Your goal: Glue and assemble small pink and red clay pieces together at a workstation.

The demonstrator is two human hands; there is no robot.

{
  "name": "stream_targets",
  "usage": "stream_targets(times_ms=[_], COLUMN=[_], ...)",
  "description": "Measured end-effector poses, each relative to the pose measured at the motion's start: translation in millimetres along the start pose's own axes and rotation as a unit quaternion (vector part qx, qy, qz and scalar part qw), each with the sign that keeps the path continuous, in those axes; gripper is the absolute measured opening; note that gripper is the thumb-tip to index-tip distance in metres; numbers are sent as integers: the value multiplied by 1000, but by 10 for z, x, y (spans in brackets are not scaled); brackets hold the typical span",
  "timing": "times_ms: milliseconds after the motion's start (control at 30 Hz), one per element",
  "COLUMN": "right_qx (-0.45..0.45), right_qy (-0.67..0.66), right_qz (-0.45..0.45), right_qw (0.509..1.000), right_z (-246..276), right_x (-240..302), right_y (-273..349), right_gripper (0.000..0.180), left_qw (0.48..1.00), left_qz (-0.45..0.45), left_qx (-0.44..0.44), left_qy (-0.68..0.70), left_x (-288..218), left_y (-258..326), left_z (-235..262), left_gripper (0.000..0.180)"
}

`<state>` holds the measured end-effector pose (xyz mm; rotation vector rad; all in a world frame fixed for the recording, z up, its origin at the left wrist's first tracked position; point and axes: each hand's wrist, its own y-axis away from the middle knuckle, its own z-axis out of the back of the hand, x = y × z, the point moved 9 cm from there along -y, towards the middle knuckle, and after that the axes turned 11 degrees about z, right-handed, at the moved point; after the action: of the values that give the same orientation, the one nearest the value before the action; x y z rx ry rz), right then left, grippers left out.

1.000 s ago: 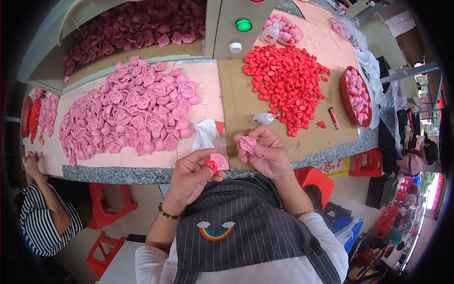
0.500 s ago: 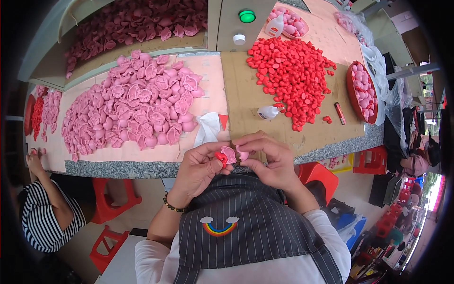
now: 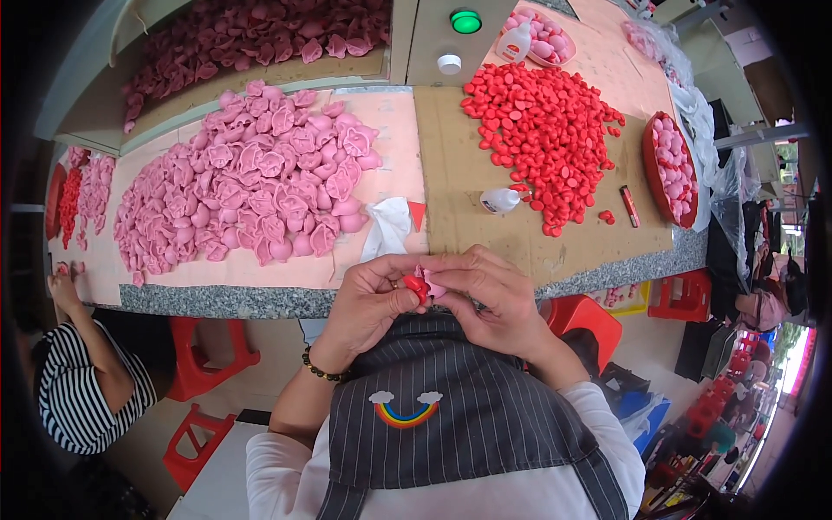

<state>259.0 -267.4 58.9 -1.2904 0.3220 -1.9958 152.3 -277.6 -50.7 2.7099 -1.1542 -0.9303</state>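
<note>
In front of my apron, at the table's edge, both hands meet. My left hand [image 3: 368,303] is closed, its thumb and fingers pinching a small glossy red plastic piece [image 3: 417,287]. Against it sits a pink moulded piece [image 3: 432,286], gripped between the thumb and fingertips of my right hand [image 3: 492,296]. My fingers cover much of both pieces. Just beyond my left hand lie a crumpled white tissue [image 3: 387,227] and a pile of pink petal-edged shells [image 3: 243,186]. Past my right hand a small squeeze bottle [image 3: 500,201] lies beside a heap of red pieces [image 3: 546,143].
A red basket [image 3: 652,178] of pink pieces stands at the right, near a red tube [image 3: 629,206]. Behind are an upright white bottle [image 3: 514,42] and a cabinet with a green button [image 3: 465,21]. At the left works a person in a striped top [image 3: 82,390].
My right hand has moved left to meet my left hand. The small pink piece in its fingers, apart before, is now against the pieces in my left hand.
</note>
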Motion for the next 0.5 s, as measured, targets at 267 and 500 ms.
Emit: stream_targets(times_ms=[267, 500], right_qx=[7, 2], right_qy=[12, 18], right_qz=[3, 1], right_qw=[1000, 1000], right_z=[-5, -2], right_x=[8, 5], right_y=[2, 21], right_gripper=[29, 28], left_qw=[998, 997], left_qz=[6, 1], left_qx=[-49, -44], left_qy=[-49, -60], left_x=[0, -17], left_y=[-11, 5], left_z=[13, -18], left_gripper=[43, 42])
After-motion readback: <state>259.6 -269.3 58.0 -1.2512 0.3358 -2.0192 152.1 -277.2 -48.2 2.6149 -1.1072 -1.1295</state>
